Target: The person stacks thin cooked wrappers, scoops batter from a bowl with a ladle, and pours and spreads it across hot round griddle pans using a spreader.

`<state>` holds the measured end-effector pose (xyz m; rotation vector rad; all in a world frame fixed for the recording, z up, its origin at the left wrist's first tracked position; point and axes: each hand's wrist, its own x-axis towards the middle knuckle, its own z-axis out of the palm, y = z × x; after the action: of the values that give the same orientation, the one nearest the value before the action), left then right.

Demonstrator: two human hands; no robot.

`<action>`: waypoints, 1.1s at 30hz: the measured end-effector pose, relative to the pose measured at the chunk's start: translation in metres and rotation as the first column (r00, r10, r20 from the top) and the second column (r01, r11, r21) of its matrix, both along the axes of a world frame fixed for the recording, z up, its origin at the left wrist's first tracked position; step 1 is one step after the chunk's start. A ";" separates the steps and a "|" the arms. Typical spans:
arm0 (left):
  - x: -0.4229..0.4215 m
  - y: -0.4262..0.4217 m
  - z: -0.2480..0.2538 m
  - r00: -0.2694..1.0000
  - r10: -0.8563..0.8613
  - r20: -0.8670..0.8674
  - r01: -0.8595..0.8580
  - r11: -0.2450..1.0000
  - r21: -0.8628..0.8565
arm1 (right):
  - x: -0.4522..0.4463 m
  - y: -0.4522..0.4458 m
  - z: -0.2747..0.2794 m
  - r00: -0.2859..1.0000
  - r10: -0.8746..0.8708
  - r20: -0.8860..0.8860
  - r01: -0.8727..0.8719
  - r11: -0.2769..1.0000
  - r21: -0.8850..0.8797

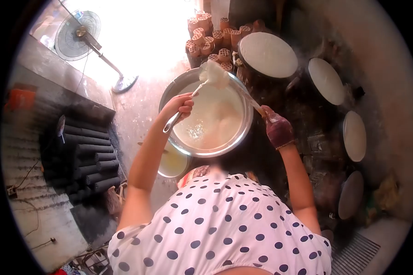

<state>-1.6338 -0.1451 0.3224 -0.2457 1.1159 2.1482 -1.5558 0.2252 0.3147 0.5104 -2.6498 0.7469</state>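
A wide metal basin point(248, 117) of pale, milky liquid stands in front of me. My left hand point(179, 107), bare, is closed round a light-coloured utensil handle point(172, 123) above the basin's left side. At the far rim, a lump of whitish, soft material point(214, 74) is at the ends of the tools, above the liquid. My right hand point(278, 126), in a dark red glove, grips a long thin tool point(251, 101) that reaches over the right rim to that lump. Whether the two tools touch there cannot be made out.
Round white-topped pans point(268, 54) curve along the right. Perforated clay-coloured cylinders point(208, 34) stand behind the basin. A fan point(110, 66) is at the upper left, black cylinders point(94, 151) are stacked at left, and a smaller bowl point(173, 164) sits by the basin.
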 end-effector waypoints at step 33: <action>0.055 -0.025 0.007 0.961 0.273 -0.045 -0.263 0.952 0.155 | 0.053 -0.012 -0.041 0.739 -0.441 0.510 0.123 0.832 0.541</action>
<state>-1.5785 -0.1704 0.3293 -0.2730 1.0001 2.4845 -1.5031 0.2133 0.2733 -0.0996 -3.4450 0.1427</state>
